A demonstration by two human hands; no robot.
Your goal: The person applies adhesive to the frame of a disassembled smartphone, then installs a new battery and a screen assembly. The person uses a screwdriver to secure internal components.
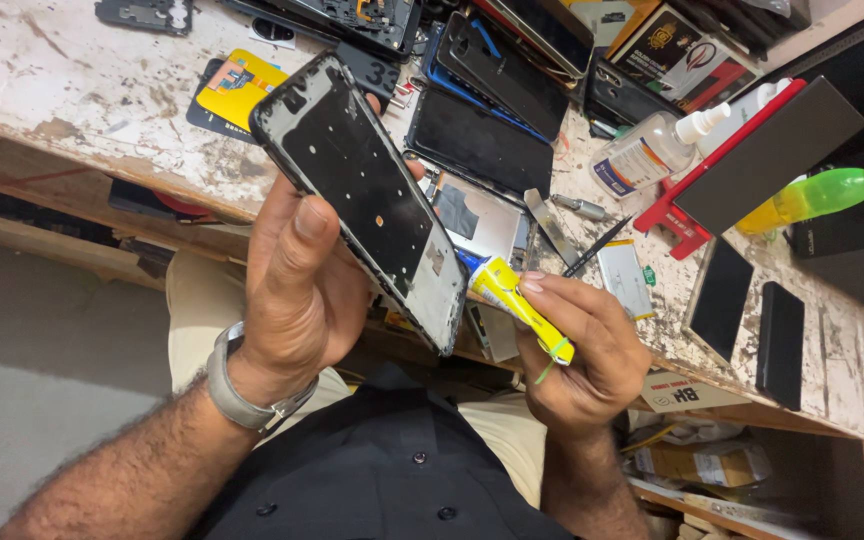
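Note:
My left hand point(297, 285) holds a black phone frame point(367, 195) tilted up over the bench edge, thumb on its near side. My right hand point(582, 350) grips a small yellow glue tube point(517, 305) with a blue nozzle. The nozzle touches the frame's lower right edge. A grey watch sits on my left wrist.
The worn white workbench point(82, 90) carries several phone screens and back covers point(497, 90), a clear squeeze bottle point(652, 150), a green bottle point(817, 195), a red and black stand point(752, 160), a yellow card point(237, 90), tweezers and a metal blade point(552, 225). Boxes sit on a shelf below.

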